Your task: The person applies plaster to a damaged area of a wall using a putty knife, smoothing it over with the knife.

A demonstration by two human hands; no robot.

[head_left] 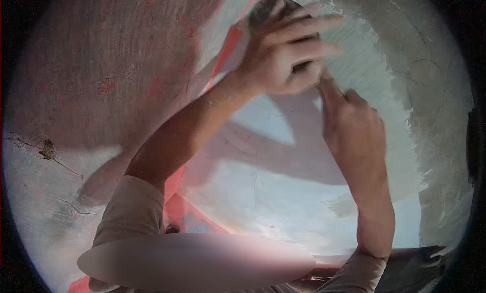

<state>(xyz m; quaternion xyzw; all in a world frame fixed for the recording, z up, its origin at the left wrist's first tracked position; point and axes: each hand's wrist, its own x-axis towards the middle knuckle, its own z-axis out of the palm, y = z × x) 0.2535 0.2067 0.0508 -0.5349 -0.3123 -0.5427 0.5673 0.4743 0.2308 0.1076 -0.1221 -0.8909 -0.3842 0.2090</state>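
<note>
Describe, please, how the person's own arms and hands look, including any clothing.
The left sleeve and right sleeve are plain, pale greyish-beige and look about elbow-length, leaving the forearms bare. The left hand and right hand are ungloved, with no watch or bracelet visible. Blur hides finer detail.

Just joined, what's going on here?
Two bare hands are raised in front of a cracked, painted surface. The left hand has several fingers extended, blurred; the right hand points up toward it, its foremost finger at the left hand's edge. Behind the left hand is a dark rounded patch, unidentifiable. Whether either hand grips anything is unclear.
</note>
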